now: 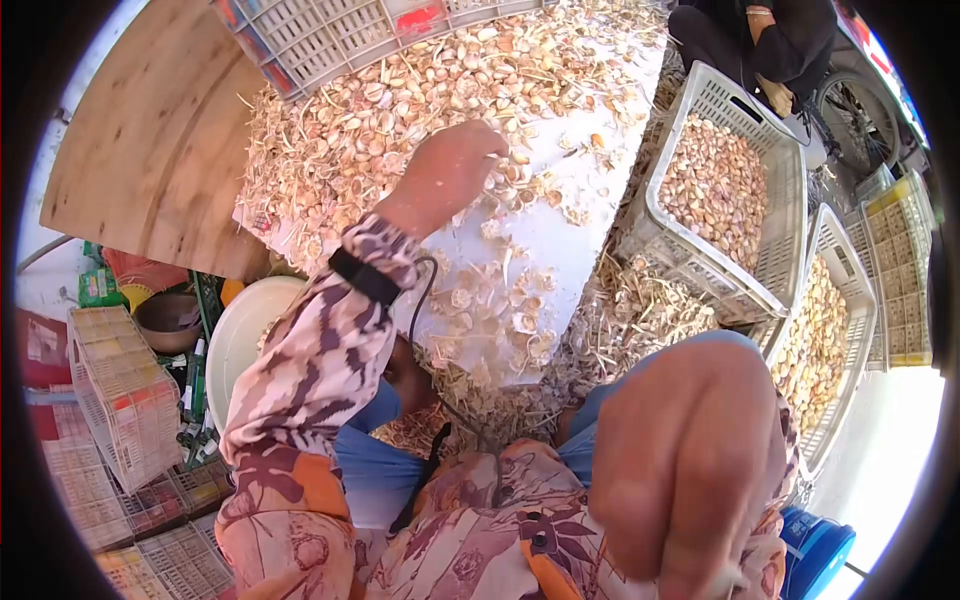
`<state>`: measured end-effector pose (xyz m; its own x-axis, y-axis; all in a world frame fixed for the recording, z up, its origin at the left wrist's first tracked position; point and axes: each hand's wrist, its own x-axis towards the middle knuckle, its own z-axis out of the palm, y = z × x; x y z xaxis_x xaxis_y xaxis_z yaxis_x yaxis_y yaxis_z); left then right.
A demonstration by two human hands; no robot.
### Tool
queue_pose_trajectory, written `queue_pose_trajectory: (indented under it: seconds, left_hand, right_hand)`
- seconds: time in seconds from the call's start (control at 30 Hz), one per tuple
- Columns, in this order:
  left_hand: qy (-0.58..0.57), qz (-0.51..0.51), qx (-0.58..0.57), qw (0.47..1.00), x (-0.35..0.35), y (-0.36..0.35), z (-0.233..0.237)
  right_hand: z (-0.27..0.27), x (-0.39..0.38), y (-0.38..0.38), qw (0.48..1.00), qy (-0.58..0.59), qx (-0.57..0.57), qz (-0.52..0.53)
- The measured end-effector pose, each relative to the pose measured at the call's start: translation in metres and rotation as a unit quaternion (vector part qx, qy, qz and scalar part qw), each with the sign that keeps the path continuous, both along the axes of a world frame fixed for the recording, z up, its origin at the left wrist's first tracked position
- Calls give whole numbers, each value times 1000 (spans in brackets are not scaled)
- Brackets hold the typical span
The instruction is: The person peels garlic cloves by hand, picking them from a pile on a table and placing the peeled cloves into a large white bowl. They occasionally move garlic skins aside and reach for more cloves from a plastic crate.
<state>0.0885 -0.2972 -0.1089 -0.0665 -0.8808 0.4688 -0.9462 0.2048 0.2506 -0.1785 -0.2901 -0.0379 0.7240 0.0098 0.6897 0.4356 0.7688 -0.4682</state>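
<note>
My left hand point(447, 178), in a patterned sleeve with a black wrist strap, is over the near edge of a heap of garlic cloves point(440, 85). Its fingers are curled down, and what they hold is hidden. My right hand point(690, 460) is large and slightly blurred, close to the camera above my lap. Its fingers are bent and pressed together; anything in them is out of sight. The heap lies on a white board point(570, 235), with loose cloves and root ends between my left hand and the board's near edge.
A grey crate point(335, 45) stands on the heap. At right are a crate of cloves point(790, 170), another clove-filled crate point(862, 300) and a blue bucket point(818, 555). A white tub point(232, 340) and stacked crates point(125, 400) are at left. Another person point(800, 40) sits at top right.
</note>
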Motion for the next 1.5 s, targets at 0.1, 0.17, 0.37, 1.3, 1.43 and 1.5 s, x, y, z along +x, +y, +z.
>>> queue_pose_trajectory:
  seconds: [0.1, 0.17, 0.37, 1.3, 1.43, 1.5]
  left_hand:
    - [-85, 9, 140, 987, 4, -58, -42]
    - [-162, 29, 221, 961, 12, -81, -40]
    - [68, 24, 68, 995, 13, -61, -32]
    - [457, -27, -218, 862, -171, 230, 140]
    - [426, -158, 8, 891, -140, 222, 166]
    - [335, -246, 150, 897, -90, 229, 172]
  right_hand:
    - [13, 5, 21, 993, -74, 97, -6]
    - [32, -6, 13, 985, -10, 169, 42]
    - [46, -8, 11, 986, -32, 137, -87]
    - [-68, 86, -115, 760, 447, -278, -382]
    - [-25, 50, -65, 866, 361, -110, -328]
    - [-21, 33, -48, 893, 313, -144, -288]
